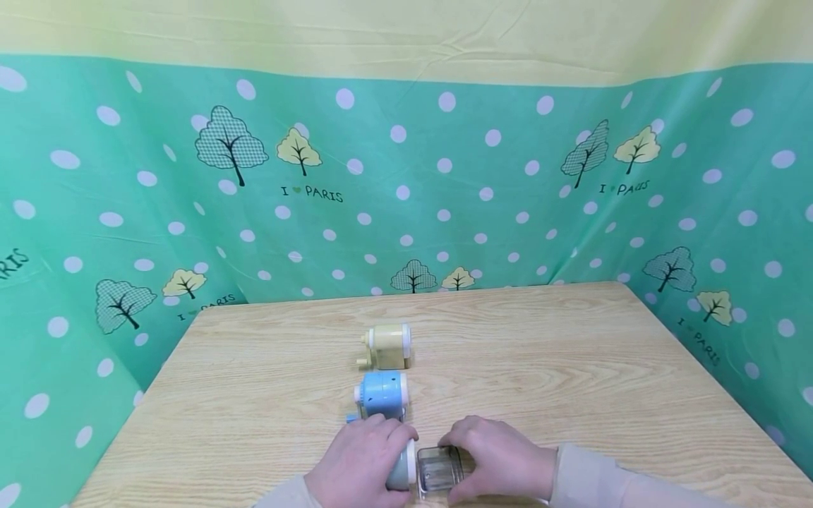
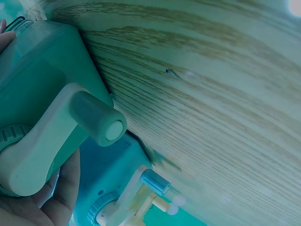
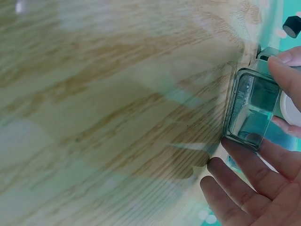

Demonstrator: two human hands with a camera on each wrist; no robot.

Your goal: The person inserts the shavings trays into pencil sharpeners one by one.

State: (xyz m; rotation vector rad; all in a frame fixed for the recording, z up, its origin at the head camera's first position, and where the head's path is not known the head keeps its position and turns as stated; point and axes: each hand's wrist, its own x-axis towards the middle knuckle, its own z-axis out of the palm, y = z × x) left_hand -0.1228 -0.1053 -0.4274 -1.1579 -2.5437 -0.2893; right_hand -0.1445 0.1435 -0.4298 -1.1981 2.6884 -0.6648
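A grey-green hand-crank pencil sharpener (image 1: 399, 474) stands at the near side of the table, its white front facing right. My left hand (image 1: 365, 458) grips it from above and the left. Its crank (image 2: 35, 146) sticks out large in the left wrist view. My right hand (image 1: 498, 455) holds a clear shavings drawer (image 1: 438, 469) just right of the white front, thumb on one side and fingers on the other. In the right wrist view the drawer (image 3: 251, 110) shows its see-through walls close beside the sharpener. My left fingers hide much of the sharpener's body.
A blue crank sharpener (image 1: 382, 394) stands right behind my left hand, and a yellow one (image 1: 389, 346) farther back, both with cranks to the left. They share the wood-grain table (image 1: 540, 353). A green dotted curtain (image 1: 444, 190) hangs around its back and sides.
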